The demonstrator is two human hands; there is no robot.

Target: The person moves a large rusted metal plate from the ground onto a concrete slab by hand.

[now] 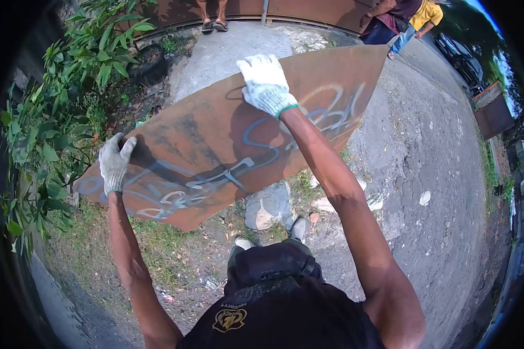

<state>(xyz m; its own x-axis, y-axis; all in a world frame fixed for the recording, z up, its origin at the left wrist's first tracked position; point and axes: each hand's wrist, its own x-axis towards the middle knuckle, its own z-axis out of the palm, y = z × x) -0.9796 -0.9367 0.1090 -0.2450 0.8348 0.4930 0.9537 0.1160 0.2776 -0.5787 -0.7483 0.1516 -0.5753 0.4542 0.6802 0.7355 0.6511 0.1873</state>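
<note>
A large rust-brown metal sheet (215, 139) with pale blue and white spray-painted writing stands tilted in front of me. My right hand (266, 84), in a white knit glove with a green cuff, is closed over its upper edge near the middle. Farther down that edge, toward the left end, my left hand (115, 160) grips the sheet in a greyer glove. Its thumb lies on the near face, while the fingertips of both hands are partly hidden behind the edge. The sheet's lower corner reaches down close to the grass.
Leafy bushes (52, 139) crowd the left side, with an old tire (151, 64) beside them. Beyond the sheet, a person in sandals (213, 24) stands near a brown metal wall (314, 13). Another person in yellow (426, 17) and a dark car (460, 58) are at upper right, along the rough road (431, 174).
</note>
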